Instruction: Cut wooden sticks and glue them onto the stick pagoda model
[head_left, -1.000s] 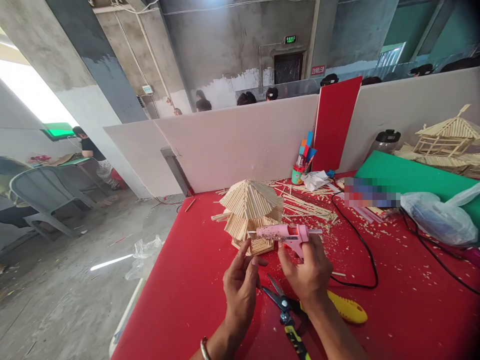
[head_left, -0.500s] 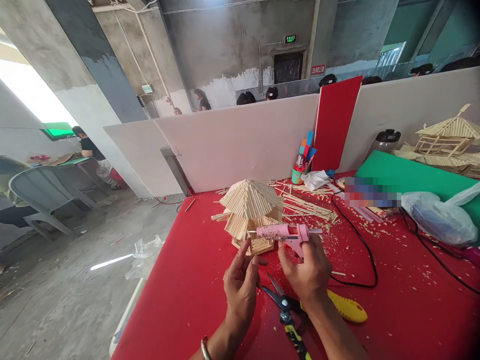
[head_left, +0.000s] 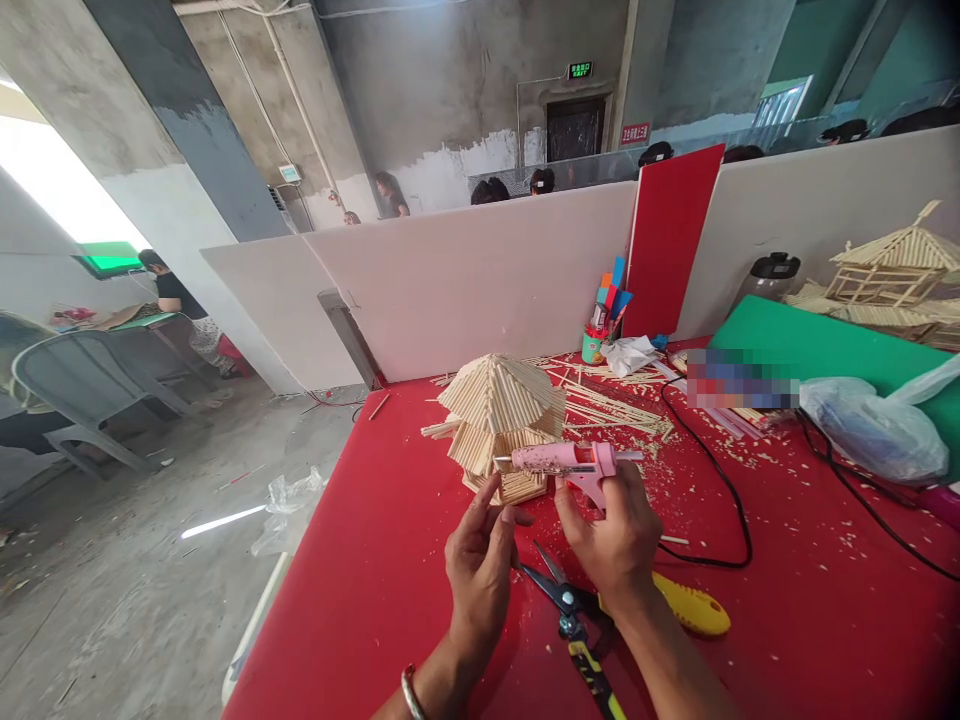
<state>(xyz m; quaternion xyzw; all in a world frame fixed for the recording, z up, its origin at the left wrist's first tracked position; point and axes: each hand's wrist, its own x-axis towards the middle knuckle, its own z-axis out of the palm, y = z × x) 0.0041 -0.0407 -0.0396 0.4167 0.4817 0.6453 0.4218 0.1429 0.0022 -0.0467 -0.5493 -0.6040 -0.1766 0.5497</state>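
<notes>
My right hand (head_left: 619,530) is wrapped round the grip of a pink glue gun (head_left: 562,460), with a glue stick protruding from its rear. The nozzle points left, close to the index fingertip of my left hand (head_left: 480,565). That hand has its index finger raised and thumb apart, and no held thing shows in it. Just behind the gun stands a small tiered pavilion model (head_left: 499,400) made of thin wooden sticks, its lower part partly covered by the gun. Below and between my hands lie black-and-yellow pruning shears (head_left: 574,630). A yellow handle (head_left: 694,605) lies partly under my right forearm.
Loose sticks (head_left: 615,410) and shavings litter the red tabletop (head_left: 360,590). A black cable (head_left: 739,500) curves on the right. Further back are a green cup of tools (head_left: 592,346), a plastic bag (head_left: 874,430), a green board (head_left: 810,335) and another stick model (head_left: 892,265). A pale partition (head_left: 480,280) stands behind.
</notes>
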